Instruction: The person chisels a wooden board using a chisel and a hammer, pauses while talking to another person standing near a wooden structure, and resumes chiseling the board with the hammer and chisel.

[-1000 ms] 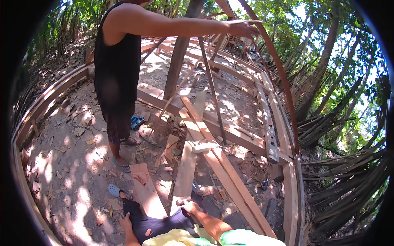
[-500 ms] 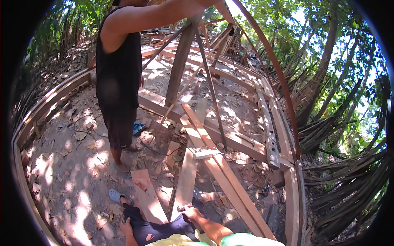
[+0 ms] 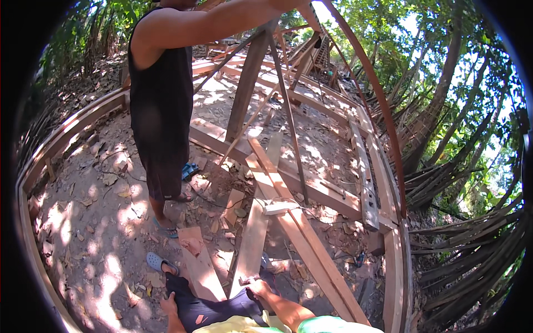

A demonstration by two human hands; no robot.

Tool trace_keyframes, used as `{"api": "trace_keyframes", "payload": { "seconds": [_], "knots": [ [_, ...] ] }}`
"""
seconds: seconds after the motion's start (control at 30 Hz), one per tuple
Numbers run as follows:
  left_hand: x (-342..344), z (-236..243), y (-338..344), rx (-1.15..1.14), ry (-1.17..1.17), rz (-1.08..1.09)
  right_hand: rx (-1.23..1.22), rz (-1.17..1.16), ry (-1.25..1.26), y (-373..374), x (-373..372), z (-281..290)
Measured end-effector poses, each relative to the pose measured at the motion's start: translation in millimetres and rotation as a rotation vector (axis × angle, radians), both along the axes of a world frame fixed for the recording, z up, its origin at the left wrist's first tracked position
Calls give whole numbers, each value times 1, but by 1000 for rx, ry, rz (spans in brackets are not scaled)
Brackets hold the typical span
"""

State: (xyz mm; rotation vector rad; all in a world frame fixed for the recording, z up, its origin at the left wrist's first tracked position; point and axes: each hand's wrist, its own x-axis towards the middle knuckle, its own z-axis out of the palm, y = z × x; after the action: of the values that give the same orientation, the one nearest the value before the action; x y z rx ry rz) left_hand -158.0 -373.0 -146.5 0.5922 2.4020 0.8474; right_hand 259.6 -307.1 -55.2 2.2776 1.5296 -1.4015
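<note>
My right hand (image 3: 258, 288) is closed over my dark shorts, beside the near end of a wide plank (image 3: 250, 244). A small dark piece pokes out at its fingers; its kind is too small to make out. Against the outer side of my left thigh rests my left hand (image 3: 169, 304), its fingers loosely extended and nothing seen in it. Another wide board (image 3: 201, 266) lies between my legs, with a reddish patch near its far end. To the right, two long narrow beams (image 3: 311, 250) slant across the plank, a short pale block (image 3: 280, 208) on top of them.
A person in black (image 3: 161, 111) stands ahead on the left, one arm raised toward a braced post (image 3: 247, 89). Near their feet is a blue power tool (image 3: 190, 170). Timber framing (image 3: 392, 266) borders the leaf-strewn ground; a hammer (image 3: 333, 190) lies on a cross beam.
The view has shifted very slightly. Both my hands keep their places, and the other person's arm stays raised.
</note>
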Motion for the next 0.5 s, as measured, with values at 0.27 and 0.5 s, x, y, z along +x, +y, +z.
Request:
{"api": "trace_keyframes", "payload": {
  "seconds": [0.27, 0.5],
  "knots": [
    [0, 7, -4, 119, -39, -18, 10, 23, 73, 2, 4, -33],
    [8, 17, -4, 207, -46, -49, 105, 16, 64, -3, 15, -44]
  ]
}}
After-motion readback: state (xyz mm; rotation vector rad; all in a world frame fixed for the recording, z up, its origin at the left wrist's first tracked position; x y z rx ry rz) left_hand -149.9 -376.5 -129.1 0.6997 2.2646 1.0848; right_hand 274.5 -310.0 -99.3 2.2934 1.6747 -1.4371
